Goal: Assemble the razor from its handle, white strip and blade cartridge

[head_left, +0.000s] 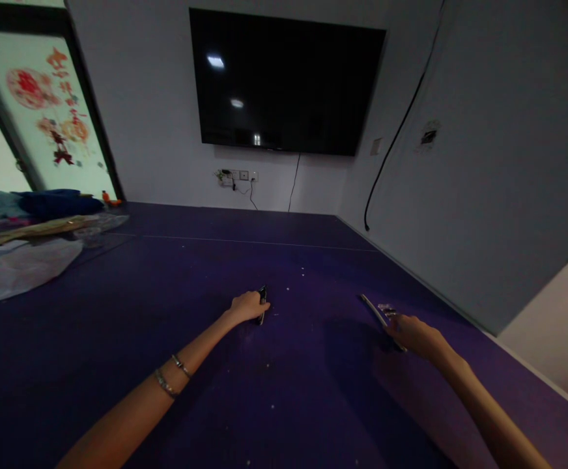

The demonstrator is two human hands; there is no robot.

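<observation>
Dark narrow object (263, 294) and pale-edged strip (374, 310) are the two things you have in hand, both down at the purple table (167, 312) and well apart from each other. Your left hand (247, 306) has its grip pinched around the dark narrow object, the thumb laid across it; it seems tipped up on edge, though your fingers cover much of it. Your right hand (415, 333) has its grip closed on the near part of the pale-edged strip, whose bare end slants away to the far left; whether it lies flat is hard to tell.

As for how far along you are, both pieces are in your grip, and nothing visible joins them. A crumpled clear piece (387, 310) lies just beside your right hand, apparently unheld. White specks (288, 288) dot the table between your hands and nearer to you, so those bits are not gathered up. Off to the left, a translucent sheet (25, 273) and blue cloth (59, 203) lie untouched, well apart from either hand. How much is left to do cannot be judged closely from this view.
</observation>
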